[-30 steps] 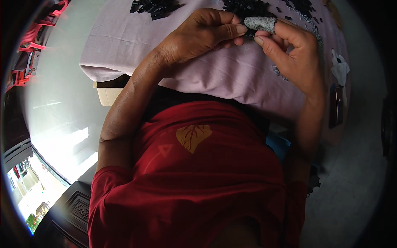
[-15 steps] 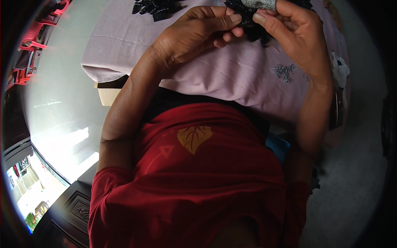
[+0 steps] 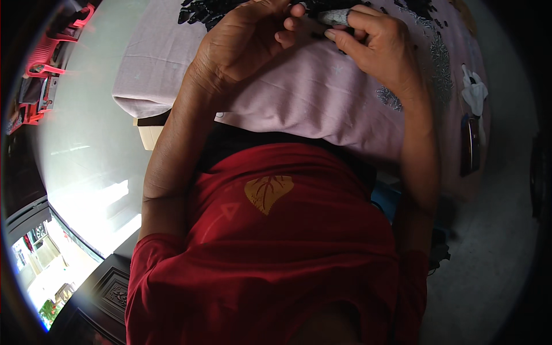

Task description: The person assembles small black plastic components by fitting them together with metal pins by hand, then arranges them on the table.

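Observation:
At the upper edge my left hand [image 3: 244, 43] has its fingers curled. Its thumb and index tips are partly cut off, beside dark pieces [image 3: 313, 7]. To its right, my right hand [image 3: 382, 49] is bent in a pinch, thumb below the index finger. A grey speckled wrap [image 3: 336, 17] covers that index finger. Something small and dark shows between its thumb and finger, too hidden to name. Left of my hands lies a heap of small black pieces [image 3: 198, 12]. Small silvery-grey pieces [image 3: 389, 99] are scattered on the pink cloth [image 3: 299, 112] beside my right wrist.
More silvery pieces [image 3: 440, 60] and black pieces [image 3: 418, 8] lie farther right. A crumpled white cloth [image 3: 474, 92] and a dark flat object [image 3: 470, 146] are at the right edge. A cardboard box [image 3: 150, 135] shows under the cloth's left side. Red plastic chairs [image 3: 43, 54] stand far left.
My hands have moved apart and to the left, the left one also upward. Their fingertips no longer meet on the dark piece. More silvery pieces show past my right arm.

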A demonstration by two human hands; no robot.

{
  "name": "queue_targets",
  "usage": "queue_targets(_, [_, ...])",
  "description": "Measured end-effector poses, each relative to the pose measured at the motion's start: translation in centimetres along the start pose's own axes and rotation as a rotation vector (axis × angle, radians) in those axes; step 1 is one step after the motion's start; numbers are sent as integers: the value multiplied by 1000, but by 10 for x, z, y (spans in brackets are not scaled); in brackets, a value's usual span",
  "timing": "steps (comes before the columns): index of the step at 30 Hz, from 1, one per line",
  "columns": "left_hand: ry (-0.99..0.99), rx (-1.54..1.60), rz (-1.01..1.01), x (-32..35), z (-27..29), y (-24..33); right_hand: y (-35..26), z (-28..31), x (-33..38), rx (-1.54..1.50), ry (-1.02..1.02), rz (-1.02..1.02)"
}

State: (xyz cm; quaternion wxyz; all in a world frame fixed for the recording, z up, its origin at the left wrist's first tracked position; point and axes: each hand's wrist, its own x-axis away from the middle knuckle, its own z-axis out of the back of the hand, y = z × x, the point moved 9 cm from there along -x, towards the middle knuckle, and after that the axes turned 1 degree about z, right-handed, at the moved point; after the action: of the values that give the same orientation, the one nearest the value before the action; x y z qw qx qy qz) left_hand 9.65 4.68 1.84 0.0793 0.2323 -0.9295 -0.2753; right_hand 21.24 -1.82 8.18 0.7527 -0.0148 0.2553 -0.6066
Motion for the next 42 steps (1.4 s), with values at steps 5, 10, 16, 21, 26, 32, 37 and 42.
queue_targets(5, [99, 14, 4, 0, 10, -2, -49, -9, 0, 119, 126, 368])
queue_targets(10, [-444, -101, -166, -1, -24, 9, -42, -20, 3, 159, 53, 324])
queue_targets(16, [40, -81, 8, 2, 0, -3, 3, 6, 2, -404, 144, -207])
queue_targets(21, [70, -170, 57, -1, 3, -12, 32, 3, 5, -779, 287, -416])
queue_targets(26, [-188, -286, -103, -5, -14, -5, -16, 14, -2, -1459, 354, 359])
queue_targets(32, [22, -131, 73, -2, -2, -15, -6, 9, 7, -903, 368, -268])
queue_targets(37, [54, -169, 92, 0, -2, -14, -5, 5, 7, -927, 387, -295])
queue_targets(42, [0, -165, 104, 0, -3, -17, -13, 10, 8, -925, 367, -206])
